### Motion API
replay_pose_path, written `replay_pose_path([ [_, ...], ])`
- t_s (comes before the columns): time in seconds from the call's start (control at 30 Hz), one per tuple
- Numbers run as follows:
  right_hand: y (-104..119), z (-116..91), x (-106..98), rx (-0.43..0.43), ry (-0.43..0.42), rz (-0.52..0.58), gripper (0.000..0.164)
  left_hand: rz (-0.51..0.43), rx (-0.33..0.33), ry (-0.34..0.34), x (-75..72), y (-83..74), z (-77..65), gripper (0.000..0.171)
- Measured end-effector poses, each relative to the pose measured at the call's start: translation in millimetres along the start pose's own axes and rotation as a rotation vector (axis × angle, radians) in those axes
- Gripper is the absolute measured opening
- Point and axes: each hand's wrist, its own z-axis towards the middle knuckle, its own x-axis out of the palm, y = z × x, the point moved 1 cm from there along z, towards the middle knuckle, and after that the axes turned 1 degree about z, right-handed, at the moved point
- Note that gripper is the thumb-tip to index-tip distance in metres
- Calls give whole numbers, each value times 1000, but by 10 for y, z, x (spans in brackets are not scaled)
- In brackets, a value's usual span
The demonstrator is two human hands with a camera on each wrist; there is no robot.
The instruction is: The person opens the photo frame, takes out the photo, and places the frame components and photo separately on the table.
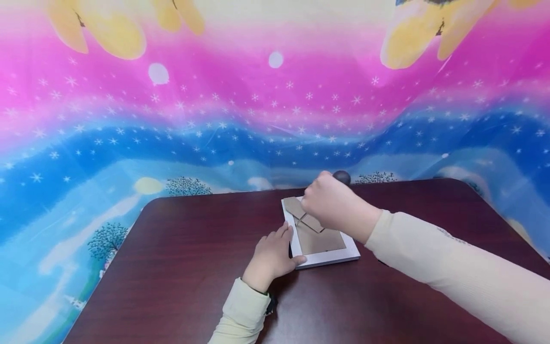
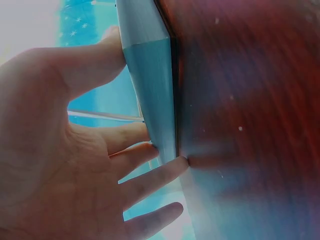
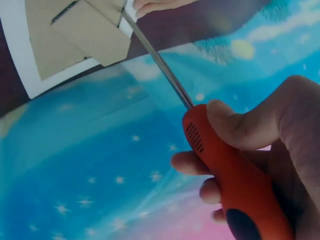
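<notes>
A white picture frame (image 1: 326, 258) lies on the table with its brown backing board (image 1: 320, 240) facing up. Angled across the board is a brown stand flap (image 3: 95, 35). My right hand (image 1: 328, 200) grips a screwdriver (image 3: 225, 165) by its red-orange handle with black parts, thumb along the handle. The metal shaft (image 3: 160, 65) slants down to the left inner edge of the frame, near the flap. My left hand (image 1: 270, 253) rests at the near left corner, thumb on the front border, other fingers fairly straight and spread along the left side.
The dark red-brown table (image 1: 193, 253) extends around the frame on all sides. Behind it hangs a pink and blue printed cloth (image 1: 240, 105), close to the table's far edge. A dark band (image 1: 271, 304) circles the left wrist.
</notes>
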Motion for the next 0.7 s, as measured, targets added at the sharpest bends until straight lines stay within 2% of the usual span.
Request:
replay_pose_path([
  [0.2, -171, -232, 233, 153, -100, 231, 22, 11, 11, -13, 5, 6, 10, 82],
  [0.3, -207, -350, 341, 224, -105, 325, 27, 30, 10, -13, 15, 3, 15, 83],
  [0.53, -164, -668, 562, 394, -85, 503, 8, 24, -6, -1, 5, 8, 22, 84],
  [0.7, -119, -886, 719, 482, -104, 579, 7, 19, -4, 5, -12, 18, 28, 85],
])
